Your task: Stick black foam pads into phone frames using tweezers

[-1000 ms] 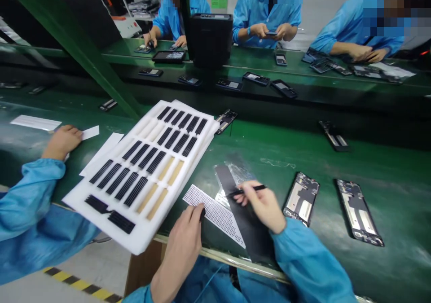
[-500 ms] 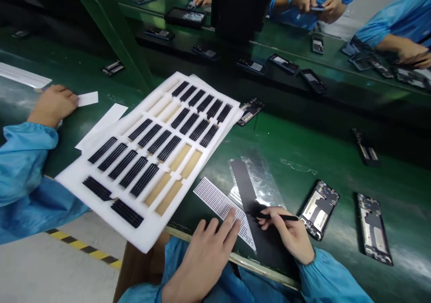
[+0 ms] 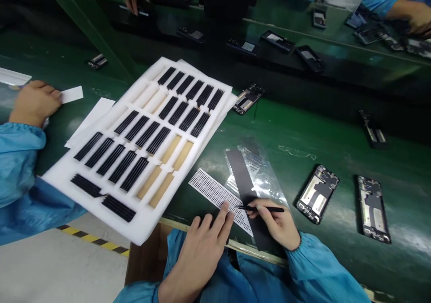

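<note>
My left hand [image 3: 202, 253] lies with its fingers spread, the fingertips resting on a white sheet dotted with small dark pieces [image 3: 210, 190]. In my right hand [image 3: 278, 229] is a pair of black tweezers [image 3: 274, 209], its tips at the sheet's right edge close to my left index finger. Whether the tips grip a dot is too small to tell. Under and beside my right hand run a dark strip [image 3: 240, 173] and a clear plastic sheet [image 3: 267, 177].
To the left, a white foam tray [image 3: 62, 175] holds black strips in its slots. Two opened phones [image 3: 318, 193] [image 3: 373, 208] lie at right, another phone [image 3: 248, 98] behind. A co-worker's hand [image 3: 35, 103] is at far left, near a white card [image 3: 72, 95]. Phones [image 3: 310, 58] line the back shelf.
The tweezers in my right hand have moved left, from over the dark strip onto the dotted sheet's edge. My left hand stays on the sheet. The view has shifted slightly.
</note>
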A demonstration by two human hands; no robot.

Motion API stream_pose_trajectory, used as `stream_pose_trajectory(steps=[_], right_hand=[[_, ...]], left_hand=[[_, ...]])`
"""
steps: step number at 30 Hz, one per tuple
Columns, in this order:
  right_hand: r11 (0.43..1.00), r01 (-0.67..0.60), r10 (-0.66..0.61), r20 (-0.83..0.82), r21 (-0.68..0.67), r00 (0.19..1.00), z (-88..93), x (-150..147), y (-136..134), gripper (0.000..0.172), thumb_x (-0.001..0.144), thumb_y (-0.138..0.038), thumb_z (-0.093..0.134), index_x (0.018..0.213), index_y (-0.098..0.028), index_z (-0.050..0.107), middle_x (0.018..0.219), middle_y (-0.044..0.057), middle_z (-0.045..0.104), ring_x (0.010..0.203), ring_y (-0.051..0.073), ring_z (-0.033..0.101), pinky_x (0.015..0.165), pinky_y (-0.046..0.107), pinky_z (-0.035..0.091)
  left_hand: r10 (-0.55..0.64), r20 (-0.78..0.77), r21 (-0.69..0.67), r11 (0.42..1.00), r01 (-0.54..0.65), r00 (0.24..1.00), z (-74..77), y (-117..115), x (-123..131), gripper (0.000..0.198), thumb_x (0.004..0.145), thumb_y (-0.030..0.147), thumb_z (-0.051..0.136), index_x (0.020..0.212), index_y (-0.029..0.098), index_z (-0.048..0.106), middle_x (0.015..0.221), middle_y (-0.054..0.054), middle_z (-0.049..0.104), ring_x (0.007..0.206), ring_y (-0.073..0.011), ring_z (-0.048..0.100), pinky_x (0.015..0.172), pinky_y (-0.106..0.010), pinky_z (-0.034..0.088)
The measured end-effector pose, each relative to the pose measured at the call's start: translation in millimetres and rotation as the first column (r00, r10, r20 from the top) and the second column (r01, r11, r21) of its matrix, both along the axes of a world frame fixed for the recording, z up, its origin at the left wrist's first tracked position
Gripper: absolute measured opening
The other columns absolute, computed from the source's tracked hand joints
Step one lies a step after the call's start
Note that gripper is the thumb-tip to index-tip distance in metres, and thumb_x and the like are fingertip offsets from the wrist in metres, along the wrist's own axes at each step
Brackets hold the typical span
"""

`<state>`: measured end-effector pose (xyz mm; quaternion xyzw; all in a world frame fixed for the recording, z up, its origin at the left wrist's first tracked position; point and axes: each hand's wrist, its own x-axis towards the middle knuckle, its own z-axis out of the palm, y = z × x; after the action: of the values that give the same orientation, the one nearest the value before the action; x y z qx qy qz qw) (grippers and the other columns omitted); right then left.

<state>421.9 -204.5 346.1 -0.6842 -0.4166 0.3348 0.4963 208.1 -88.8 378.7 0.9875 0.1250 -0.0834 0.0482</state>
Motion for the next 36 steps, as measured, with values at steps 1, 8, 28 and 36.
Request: stream_pose_trajectory(steps=[1, 8, 28, 36], right_hand=[[1.000, -0.010, 0.010, -0.003, -0.004, 1.000, -2.5, 0, -1, 0.028, 0.102, -0.035, 0.053, 0.097, -0.017, 0.074, 0.083, 0.008, 0.078, 0.067, 0.018, 0.076, 0.066, 0.028, 0.064], [0.999, -0.033, 0.032, -0.034, -0.014, 0.999, -10.5, 2, -5, 0.028, 0.102, -0.036, 0.052, 0.101, -0.017, 0.073, 0.086, 0.007, 0.078, 0.066, 0.017, 0.075, 0.068, 0.028, 0.065], [0.980, -0.098, 0.086, 0.077, 0.172, 0.993, -7.5, 22, -4, 0.025, 0.102, -0.027, 0.049, 0.104, -0.020, 0.073, 0.093, 0.006, 0.078, 0.081, 0.017, 0.074, 0.078, 0.030, 0.061], [0.966, -0.153, 0.139, 0.079, 0.210, 0.987, -5.5, 24, -5, 0.021, 0.099, -0.017, 0.052, 0.108, -0.019, 0.071, 0.092, 0.006, 0.077, 0.080, 0.017, 0.071, 0.074, 0.029, 0.059]], left_hand=[[0.000, -0.001, 0.007, 1.000, 0.000, 1.000, -0.2, 0, 0, 0.062, 0.088, 0.008, 0.050, 0.149, 0.019, 0.048, 0.159, -0.009, 0.041, 0.089, -0.0238, 0.055, 0.073, -0.039, 0.048], [-0.013, -0.078, 0.032, 0.999, 0.016, 0.997, 1.7, 0, 4, 0.074, 0.077, 0.000, 0.050, 0.148, 0.018, 0.049, 0.159, -0.007, 0.041, 0.089, -0.0240, 0.057, 0.074, -0.039, 0.050], [-0.040, -0.149, 0.100, 0.993, 0.055, 0.988, 4.2, 1, 28, 0.078, 0.077, -0.003, 0.048, 0.151, 0.021, 0.046, 0.161, -0.007, 0.039, 0.091, -0.0229, 0.056, 0.075, -0.037, 0.051], [-0.066, -0.119, 0.062, 0.995, 0.074, 0.991, 3.9, 3, 26, 0.070, 0.083, -0.001, 0.046, 0.150, 0.017, 0.046, 0.160, -0.010, 0.039, 0.092, -0.0228, 0.056, 0.077, -0.037, 0.049]])
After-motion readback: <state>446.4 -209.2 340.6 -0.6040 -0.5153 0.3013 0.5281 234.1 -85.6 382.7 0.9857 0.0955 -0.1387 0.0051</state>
